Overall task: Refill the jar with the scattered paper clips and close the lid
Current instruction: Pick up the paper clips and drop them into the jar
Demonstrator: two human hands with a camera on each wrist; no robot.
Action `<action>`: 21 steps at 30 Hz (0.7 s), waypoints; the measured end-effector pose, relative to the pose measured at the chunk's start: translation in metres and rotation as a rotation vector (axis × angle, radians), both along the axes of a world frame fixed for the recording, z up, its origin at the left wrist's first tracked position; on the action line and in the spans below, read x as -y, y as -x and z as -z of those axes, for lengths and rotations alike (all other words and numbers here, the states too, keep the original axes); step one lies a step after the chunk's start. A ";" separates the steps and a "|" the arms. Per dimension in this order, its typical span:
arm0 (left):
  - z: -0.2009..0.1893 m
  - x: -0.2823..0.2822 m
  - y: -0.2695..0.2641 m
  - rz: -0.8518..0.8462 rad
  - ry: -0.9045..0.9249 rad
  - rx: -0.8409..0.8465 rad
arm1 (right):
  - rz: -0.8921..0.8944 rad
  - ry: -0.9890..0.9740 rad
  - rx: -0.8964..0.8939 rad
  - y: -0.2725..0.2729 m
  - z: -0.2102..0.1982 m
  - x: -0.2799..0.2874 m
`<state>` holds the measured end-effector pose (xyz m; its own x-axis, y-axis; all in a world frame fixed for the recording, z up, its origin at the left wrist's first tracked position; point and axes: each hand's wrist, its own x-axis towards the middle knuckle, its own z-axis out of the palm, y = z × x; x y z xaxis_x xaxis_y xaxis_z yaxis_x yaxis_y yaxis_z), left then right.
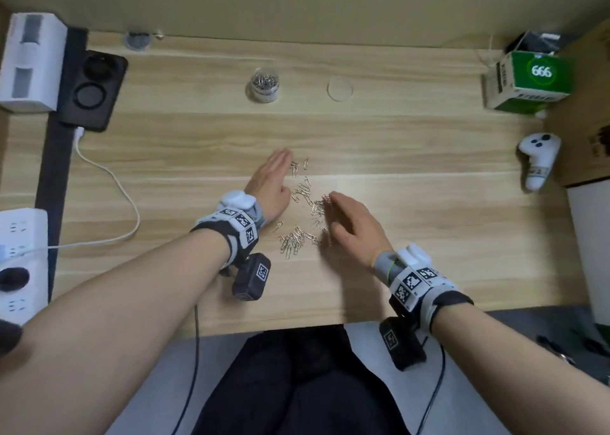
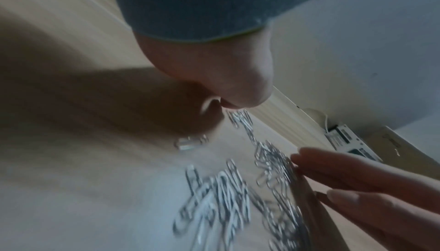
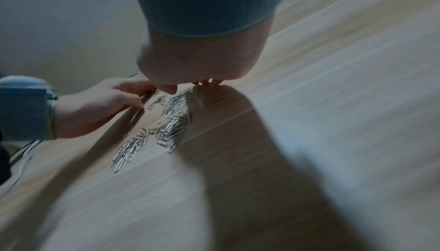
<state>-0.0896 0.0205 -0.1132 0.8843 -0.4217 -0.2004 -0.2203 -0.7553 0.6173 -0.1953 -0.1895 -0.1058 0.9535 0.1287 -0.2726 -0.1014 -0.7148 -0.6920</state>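
Several silver paper clips (image 1: 305,213) lie scattered on the wooden desk (image 1: 412,157) between my hands. My left hand (image 1: 272,183) stands on its edge left of them, fingers straight, touching the desk. On the right side of the pile my right hand (image 1: 350,223) rests with straight fingers against the clips (image 3: 171,119). In the left wrist view the clips (image 2: 238,189) are blurred, with the right hand's fingers (image 2: 333,168) beside them. A small clear jar (image 1: 263,84), partly filled with clips, stands open at the back. Its clear round lid (image 1: 340,88) lies flat to its right.
A green and white box (image 1: 528,81) and a white controller (image 1: 539,159) sit at the right edge. On the left are a black charger (image 1: 90,89), a white cable (image 1: 109,183) and a power strip (image 1: 19,263). The desk's front edge is near my lap.
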 end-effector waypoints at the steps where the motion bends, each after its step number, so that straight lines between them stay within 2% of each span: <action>1: 0.000 0.005 0.003 0.013 0.007 0.003 | 0.067 0.000 0.003 0.006 0.000 0.006; 3: 0.001 0.012 0.015 0.052 0.031 0.014 | 0.152 0.016 0.028 0.017 0.001 0.017; 6: 0.002 0.012 0.033 0.151 0.066 0.032 | 0.162 0.089 0.042 0.023 0.002 0.019; 12: 0.001 -0.012 0.060 0.130 0.144 0.034 | -0.026 0.311 -0.030 0.017 -0.001 -0.012; 15: -0.008 -0.028 0.072 0.119 0.121 0.033 | -0.048 0.296 -0.035 0.004 -0.001 -0.020; 17: -0.015 -0.038 0.079 0.060 0.079 0.051 | -0.040 0.254 -0.034 -0.004 -0.001 -0.021; 21: -0.022 -0.041 0.096 0.003 -0.157 0.012 | -0.121 0.220 -0.002 -0.009 0.002 -0.019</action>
<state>-0.1859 0.0619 -0.0909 0.8857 -0.3890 -0.2535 -0.2296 -0.8414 0.4893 -0.1859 -0.1703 -0.1076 0.9342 0.1796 -0.3082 -0.0067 -0.8550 -0.5186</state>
